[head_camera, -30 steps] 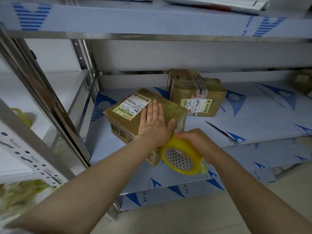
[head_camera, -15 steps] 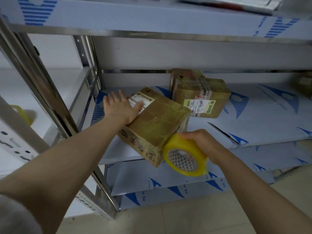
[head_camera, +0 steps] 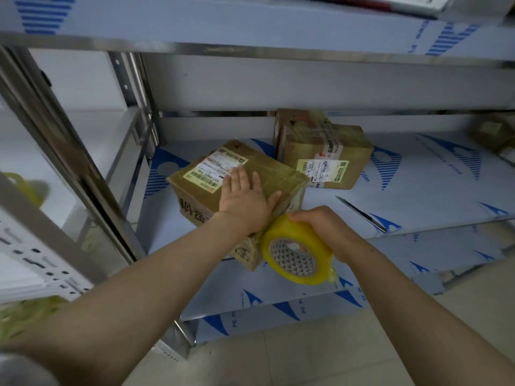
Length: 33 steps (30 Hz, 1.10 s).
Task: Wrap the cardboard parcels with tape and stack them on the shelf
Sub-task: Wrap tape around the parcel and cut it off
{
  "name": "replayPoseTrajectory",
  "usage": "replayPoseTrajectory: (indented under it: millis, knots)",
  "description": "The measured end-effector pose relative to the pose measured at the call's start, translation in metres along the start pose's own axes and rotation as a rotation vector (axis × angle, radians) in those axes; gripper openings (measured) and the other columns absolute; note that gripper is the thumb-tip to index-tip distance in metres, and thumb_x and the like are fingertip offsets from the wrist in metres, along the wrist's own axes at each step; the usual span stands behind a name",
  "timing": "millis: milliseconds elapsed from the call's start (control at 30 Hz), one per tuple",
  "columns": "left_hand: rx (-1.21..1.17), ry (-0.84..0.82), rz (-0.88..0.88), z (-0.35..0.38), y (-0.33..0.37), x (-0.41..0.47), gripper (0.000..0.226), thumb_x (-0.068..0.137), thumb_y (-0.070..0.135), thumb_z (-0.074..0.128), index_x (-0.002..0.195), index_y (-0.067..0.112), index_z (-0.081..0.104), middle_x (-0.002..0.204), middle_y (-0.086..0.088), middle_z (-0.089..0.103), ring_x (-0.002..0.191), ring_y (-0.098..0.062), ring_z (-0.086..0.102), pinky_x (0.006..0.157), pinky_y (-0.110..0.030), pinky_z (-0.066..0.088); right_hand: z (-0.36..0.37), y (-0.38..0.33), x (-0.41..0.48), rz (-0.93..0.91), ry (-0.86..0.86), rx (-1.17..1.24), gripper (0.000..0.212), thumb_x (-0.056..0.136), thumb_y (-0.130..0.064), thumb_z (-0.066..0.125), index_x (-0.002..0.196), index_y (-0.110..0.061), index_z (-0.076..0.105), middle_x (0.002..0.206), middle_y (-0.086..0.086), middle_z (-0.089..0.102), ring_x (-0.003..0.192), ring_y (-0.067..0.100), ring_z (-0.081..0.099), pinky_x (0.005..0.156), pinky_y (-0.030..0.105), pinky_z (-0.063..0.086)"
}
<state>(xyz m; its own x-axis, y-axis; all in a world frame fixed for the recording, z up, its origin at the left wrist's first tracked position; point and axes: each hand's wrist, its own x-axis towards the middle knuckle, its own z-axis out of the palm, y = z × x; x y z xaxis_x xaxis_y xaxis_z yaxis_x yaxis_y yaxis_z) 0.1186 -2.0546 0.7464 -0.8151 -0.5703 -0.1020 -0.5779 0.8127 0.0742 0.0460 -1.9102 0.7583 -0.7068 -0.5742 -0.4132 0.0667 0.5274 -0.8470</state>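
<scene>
One parcel (head_camera: 200,196) mid-wrap, overhanging shelf (head_camera: 418,196) edge. Left hand (head_camera: 245,200) flat, fingers straight, pressing top; right hand (head_camera: 327,228) gripping tape roll (head_camera: 292,257). Next, likely: pull tape round while steadying.

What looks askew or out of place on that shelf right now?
The front parcel sits turned at an angle, its near corner overhanging the shelf edge under the left hand. A thin blade-like tool lies loose nearby.

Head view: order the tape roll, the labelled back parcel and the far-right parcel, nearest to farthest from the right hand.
1. Tape roll: gripped by the right hand itself.
2. Labelled back parcel: beyond the hand, near the centre.
3. Far-right parcel: at the right edge of the view.
</scene>
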Motion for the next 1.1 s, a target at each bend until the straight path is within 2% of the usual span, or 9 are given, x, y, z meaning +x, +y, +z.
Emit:
replayPoseTrajectory:
  millis: [133, 267, 367, 533, 733, 867, 933, 1000, 1100]
  knots:
    - [-0.045, 0.100, 0.173, 0.006, 0.003, -0.023, 0.066, 0.099, 0.053, 0.017, 0.152, 0.014, 0.013, 0.159, -0.011, 0.009, 0.145, -0.029, 0.010, 0.116, -0.041, 0.011, -0.001, 0.005, -0.002, -0.009, -0.018, 0.013, 0.036, 0.081, -0.036, 0.070, 0.105, -0.009, 0.070, 0.092, 0.016, 0.073, 0.086, 0.035, 0.069, 0.086, 0.049, 0.055]
    - [-0.049, 0.124, 0.285, 0.015, -0.017, -0.043, 0.061, 0.100, 0.047, 0.014, 0.153, 0.016, 0.009, 0.160, -0.007, 0.004, 0.147, -0.019, 0.004, 0.115, -0.032, -0.008, 0.002, 0.010, -0.003, -0.002, -0.012, 0.036, 0.043, 0.080, -0.040, 0.071, 0.110, -0.010, 0.067, 0.099, 0.014, 0.071, 0.091, 0.033, 0.067, 0.091, 0.050, 0.052]
    - [-0.065, -0.006, 0.328, 0.008, -0.020, -0.036, 0.060, 0.102, 0.044, 0.014, 0.152, 0.013, 0.000, 0.160, -0.008, -0.003, 0.147, -0.019, -0.002, 0.115, -0.029, -0.007, 0.006, 0.009, -0.007, 0.001, 0.008, 0.048, 0.046, 0.079, -0.042, 0.070, 0.112, -0.009, 0.066, 0.102, 0.014, 0.069, 0.093, 0.034, 0.065, 0.092, 0.050, 0.051]
    - [-0.071, -0.090, 0.221, 0.009, -0.022, -0.033, 0.072, 0.096, 0.060, 0.012, 0.150, 0.020, -0.014, 0.158, -0.001, -0.018, 0.145, -0.016, -0.014, 0.114, -0.034, -0.010, 0.008, 0.009, -0.010, 0.011, 0.012, 0.038, 0.056, 0.078, -0.044, 0.070, 0.117, -0.005, 0.061, 0.110, 0.020, 0.065, 0.099, 0.039, 0.062, 0.093, 0.053, 0.050]
    - [-0.097, -0.092, 0.067, 0.005, -0.043, -0.016, 0.092, 0.084, 0.077, 0.005, 0.151, 0.016, -0.011, 0.159, -0.002, -0.016, 0.146, -0.014, -0.013, 0.114, -0.035, -0.011, 0.008, 0.007, -0.007, 0.023, 0.022, 0.049, 0.058, 0.081, -0.043, 0.070, 0.120, -0.003, 0.059, 0.114, 0.021, 0.064, 0.102, 0.039, 0.062, 0.094, 0.052, 0.050]
    - [-0.164, -0.169, 0.087, -0.002, -0.048, -0.013, 0.117, 0.066, 0.092, 0.020, 0.152, 0.017, -0.006, 0.159, -0.005, -0.015, 0.146, -0.020, -0.013, 0.114, -0.037, -0.011, 0.010, 0.007, -0.005, 0.030, 0.038, 0.058, 0.055, 0.082, -0.041, 0.069, 0.119, -0.002, 0.060, 0.112, 0.021, 0.064, 0.100, 0.038, 0.062, 0.093, 0.051, 0.050]
    - [-0.275, -0.016, 0.234, 0.001, -0.048, -0.021, 0.106, 0.074, 0.085, 0.036, 0.152, 0.017, 0.014, 0.160, -0.007, -0.002, 0.147, -0.023, -0.004, 0.114, -0.034, -0.007, 0.008, 0.007, -0.004, 0.031, 0.039, 0.065, 0.054, 0.081, -0.041, 0.070, 0.118, -0.003, 0.060, 0.112, 0.020, 0.064, 0.100, 0.038, 0.062, 0.093, 0.052, 0.050]
    - [-0.377, 0.209, 0.456, 0.011, -0.045, -0.039, 0.076, 0.085, 0.059, 0.042, 0.143, 0.011, 0.040, 0.154, -0.010, 0.027, 0.144, -0.024, 0.023, 0.115, -0.034, 0.002, 0.008, 0.009, -0.003, 0.032, 0.029, 0.065, 0.054, 0.081, -0.041, 0.070, 0.119, -0.005, 0.060, 0.113, 0.018, 0.064, 0.100, 0.037, 0.062, 0.093, 0.051, 0.050]
    - [-0.265, 0.444, 0.583, 0.025, -0.043, -0.056, 0.058, 0.088, 0.039, 0.041, 0.129, 0.002, 0.057, 0.135, -0.014, 0.054, 0.127, -0.029, 0.050, 0.113, -0.051, 0.022, 0.009, 0.012, -0.005, 0.035, 0.032, 0.053, 0.054, 0.081, -0.043, 0.069, 0.121, -0.006, 0.060, 0.115, 0.017, 0.064, 0.102, 0.035, 0.062, 0.095, 0.049, 0.049]
